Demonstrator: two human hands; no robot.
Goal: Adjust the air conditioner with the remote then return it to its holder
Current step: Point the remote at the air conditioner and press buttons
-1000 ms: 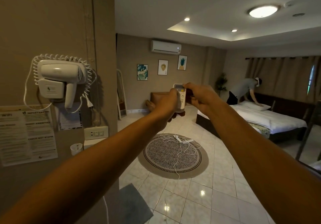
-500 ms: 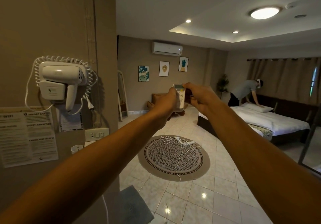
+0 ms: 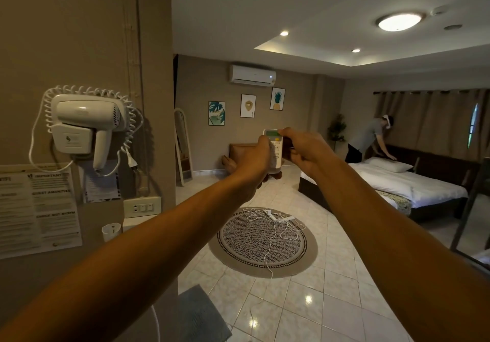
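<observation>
I hold a white remote (image 3: 275,147) upright at arm's length, its greenish screen at the top. My left hand (image 3: 253,165) wraps its lower body from the left, thumb on the buttons. My right hand (image 3: 305,150) pinches its upper right edge by the screen. The white air conditioner (image 3: 252,75) hangs high on the far wall, above and beyond the remote. A small white holder (image 3: 111,231) is fixed low on the near wall at the left, below the socket.
A wall hair dryer (image 3: 87,124) with coiled cord, notices and a socket plate (image 3: 142,207) line the near left wall. A round rug (image 3: 262,241) with a tangled white cable lies on the tiles. A person (image 3: 370,138) bends over the bed (image 3: 405,188) at the right.
Both hands stay on the remote in nearly the same pose. The view has shifted slightly, with the room sitting a little lower in frame.
</observation>
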